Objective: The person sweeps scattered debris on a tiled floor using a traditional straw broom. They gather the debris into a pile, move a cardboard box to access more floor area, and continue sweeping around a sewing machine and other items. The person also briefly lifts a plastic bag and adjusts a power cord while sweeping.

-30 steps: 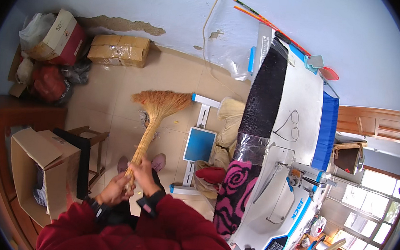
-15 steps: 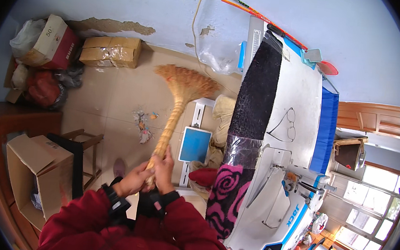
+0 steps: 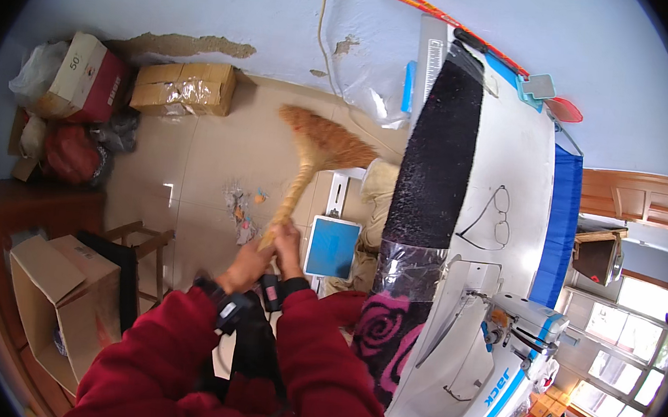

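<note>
A straw broom slants away from me, its bristles fanned out above the tiled floor near the far wall; whether they touch the floor I cannot tell. Both fists wrap the lower end of its handle. My left hand grips it at the very end, and my right hand closes round it just beside and ahead of the left. To the left of the handle lies a small heap of scraps and litter on the tiles.
Right of the broom stand a blue pedal and a white table frame. A sewing machine sits on the white table, with eyeglasses and dark fabric. Cardboard boxes, bags and a wooden stool line the left.
Both hands have pushed forward with the broom, away from my body. The broom's head has shifted slightly right and tilted, and my view has shifted a little.
</note>
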Demonstrator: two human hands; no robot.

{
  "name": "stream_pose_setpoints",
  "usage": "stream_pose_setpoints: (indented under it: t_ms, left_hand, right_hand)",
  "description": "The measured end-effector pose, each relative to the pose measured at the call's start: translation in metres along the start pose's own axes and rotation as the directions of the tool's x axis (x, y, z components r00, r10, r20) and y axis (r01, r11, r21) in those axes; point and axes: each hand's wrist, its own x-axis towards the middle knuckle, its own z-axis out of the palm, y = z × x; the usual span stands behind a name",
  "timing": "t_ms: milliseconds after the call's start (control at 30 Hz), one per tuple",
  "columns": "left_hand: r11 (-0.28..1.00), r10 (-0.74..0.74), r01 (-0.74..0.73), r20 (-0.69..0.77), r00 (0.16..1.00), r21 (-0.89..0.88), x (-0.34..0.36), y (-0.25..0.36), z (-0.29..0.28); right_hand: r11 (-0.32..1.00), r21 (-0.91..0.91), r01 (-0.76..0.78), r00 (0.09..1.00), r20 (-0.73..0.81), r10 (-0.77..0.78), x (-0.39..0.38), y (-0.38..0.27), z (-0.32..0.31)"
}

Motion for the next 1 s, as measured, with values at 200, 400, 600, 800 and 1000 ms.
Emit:
stream_pose_setpoints:
  t_ms: [200,400,600,800,1000]
  left_hand:
    - [0.999,-0.047,0.049,-0.079,0.996,0.021,-0.089,0.01,-0.056]
    - [0.993,-0.111,0.115,-0.119,0.987,0.024,-0.192,0.011,-0.072]
    - [0.982,-0.14,0.131,-0.064,0.988,-0.138,-0.235,0.018,-0.056]
    - [0.86,-0.07,0.206,0.292,0.954,-0.466,-0.183,0.038,-0.036]
    - [0.925,-0.092,0.165,0.221,0.971,-0.343,-0.102,0.076,0.024]
  right_hand:
    - [0.993,-0.047,0.105,0.988,0.116,-0.099,-0.074,0.019,0.085]
    - [0.999,0.02,0.048,0.969,0.24,-0.051,-0.19,-0.037,0.096]
    - [0.98,0.079,0.18,0.972,0.141,-0.19,-0.241,-0.086,0.08]
    - [0.985,0.121,0.12,0.985,0.111,-0.134,-0.201,-0.124,0.041]
    - [0.951,0.288,0.109,0.987,0.084,-0.139,-0.113,-0.149,-0.012]
